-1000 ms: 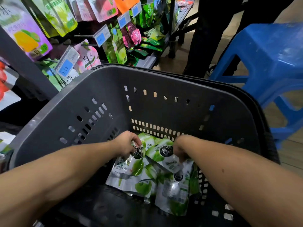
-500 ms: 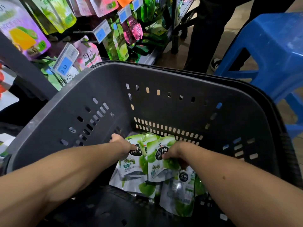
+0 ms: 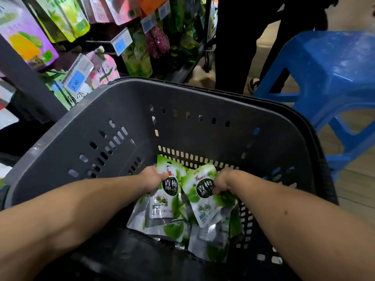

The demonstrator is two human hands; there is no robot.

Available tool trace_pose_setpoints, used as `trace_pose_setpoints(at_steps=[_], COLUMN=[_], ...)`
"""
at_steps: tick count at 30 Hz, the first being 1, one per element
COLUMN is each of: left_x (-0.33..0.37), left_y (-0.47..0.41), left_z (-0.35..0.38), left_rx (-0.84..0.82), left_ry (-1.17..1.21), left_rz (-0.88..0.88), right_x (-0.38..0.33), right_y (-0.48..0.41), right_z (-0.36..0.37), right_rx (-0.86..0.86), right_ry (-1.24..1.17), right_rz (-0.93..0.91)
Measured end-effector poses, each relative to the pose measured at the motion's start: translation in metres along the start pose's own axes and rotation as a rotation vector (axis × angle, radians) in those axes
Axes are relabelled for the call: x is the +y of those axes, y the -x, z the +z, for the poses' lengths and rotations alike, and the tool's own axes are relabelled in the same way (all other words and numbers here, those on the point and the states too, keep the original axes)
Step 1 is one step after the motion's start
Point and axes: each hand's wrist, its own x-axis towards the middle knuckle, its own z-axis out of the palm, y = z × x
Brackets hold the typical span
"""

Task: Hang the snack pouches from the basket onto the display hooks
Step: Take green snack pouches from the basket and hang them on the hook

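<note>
Display hooks [image 3: 97,42], upper left: our target. In the grey basket [image 3: 60,151], our left hand [image 3: 153,179] grips one green pouch [image 3: 170,191]; a second pouch [image 3: 203,197] is pinched in our right hand [image 3: 222,182], above the loose pile [image 3: 213,246]. Step, we judge: pickup; next, lift both clear, thread onto hooks.

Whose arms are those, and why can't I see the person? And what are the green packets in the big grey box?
The camera sits on the person's head and looks down, so you see only their arms, as if you were them. The grey box is a shopping basket. Loose pouches of a green snack lie on its bottom. The left hand grips one green pouch, and the right hand grips a second pouch. Behind the basket, colourful hanging pouches fill a shop rack that has blue price tags. A blue stool stands on the right.
</note>
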Motion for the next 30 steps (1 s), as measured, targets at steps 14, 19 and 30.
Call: trace_pose_setpoints(at_steps=[14,19,30], left_x=[0.021,0.023,0.033], left_y=[0.016,0.022,0.012], left_z=[-0.015,-0.015,-0.025], left_rx=[0.012,-0.161,0.078], left_ry=[0.052,0.188,-0.111], left_rz=[-0.026,-0.014,0.032], right_x=[-0.016,-0.034,-0.006], right_y=[-0.041,-0.02,-0.027], right_z=[0.039,0.041,0.045], right_rx=[0.108,-0.015,0.307], right_ry=[-0.894,-1.183,-0.251], right_rz=[-0.009,-0.081,-0.133])
